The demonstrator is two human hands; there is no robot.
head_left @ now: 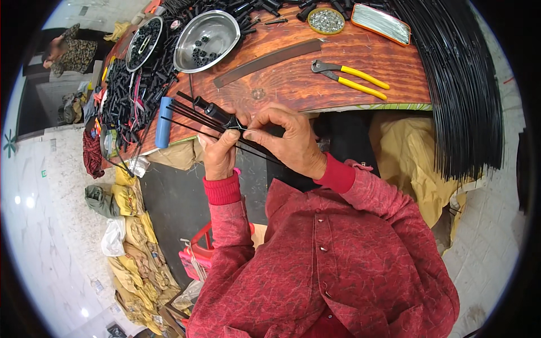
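Note:
My left hand point(218, 155) is closed round several thin black rods point(191, 114), which look like umbrella ribs and fan out to the left. A black ridged plastic piece point(217, 112) is among the rods, at the upper side of my fingers. From the right, my right hand point(293, 138) meets the left, its thumb and forefinger pinched on a thin pale wire point(243, 128) beside the plastic piece. Where the wire runs at the fingertips is too small to make out. Both hands are just off the table's front edge.
Yellow-handled pliers point(352, 79) and a curved dark strip point(270, 62) lie on the wooden table point(298, 93). Behind stand a steel bowl point(225, 34), a tin of small metal parts point(326, 21) and a tray of wires point(382, 23). Long black rods point(468, 112) hang over the right edge.

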